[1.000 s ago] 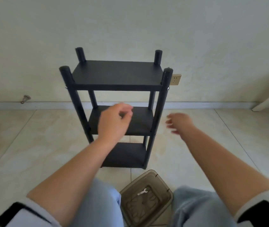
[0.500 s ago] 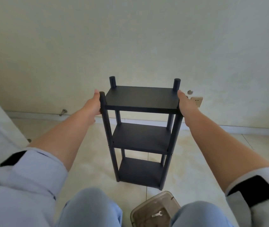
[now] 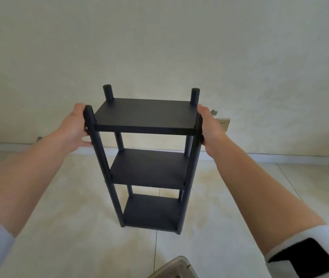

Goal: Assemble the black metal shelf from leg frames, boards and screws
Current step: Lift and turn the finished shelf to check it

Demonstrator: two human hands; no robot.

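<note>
At the near edge a corner of a translucent bin [image 3: 174,267] shows on the tiled floor [image 3: 59,227]; beyond it the black shelf [image 3: 145,117] stands upright, long axis vertical, all three boards seated between four legs, so the assembly looks essentially complete. The left hand [image 3: 75,125] wraps the near left leg at top-board level, thumb below and fingers hidden behind the post, so its grip looks closed on the leg. The right hand [image 3: 209,127] clasps the near right leg at the same height. The shelf sits squarely between the two hands, equally close to each, so any lift or shift should go straight, keeping it plumb. Behind stands the wall with a socket [image 3: 222,124]
</note>
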